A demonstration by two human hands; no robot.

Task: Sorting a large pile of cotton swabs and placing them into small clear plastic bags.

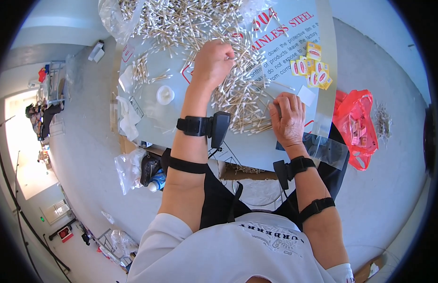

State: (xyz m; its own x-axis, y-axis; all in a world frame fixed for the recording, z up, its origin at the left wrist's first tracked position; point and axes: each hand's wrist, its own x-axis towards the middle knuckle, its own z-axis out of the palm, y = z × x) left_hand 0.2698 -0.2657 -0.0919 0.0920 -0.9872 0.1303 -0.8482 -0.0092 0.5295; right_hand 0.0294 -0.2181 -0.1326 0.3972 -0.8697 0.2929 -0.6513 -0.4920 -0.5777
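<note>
A large heap of cotton swabs (181, 21) covers the far part of the table, and a loose trail of swabs (242, 92) runs down towards me. Over the middle of that trail is my left hand (213, 65), its fingers curled into a pinch among the swabs; what sits between the fingertips is hidden. My right hand (289, 120) rests at the trail's right edge, near the swab ends. Its fingers are bent and the thumb is drawn in; I cannot make out what they hold. A white square card (306, 95) lies just right of its fingertips.
Small yellow-and-white boxes (313, 68) lie at the right of the film-covered table (174, 127). A round white tub (165, 95) stands left of my left forearm, near a smaller swab group (140, 69). A red plastic bag (358, 125) with small packets sits beyond the table's right edge.
</note>
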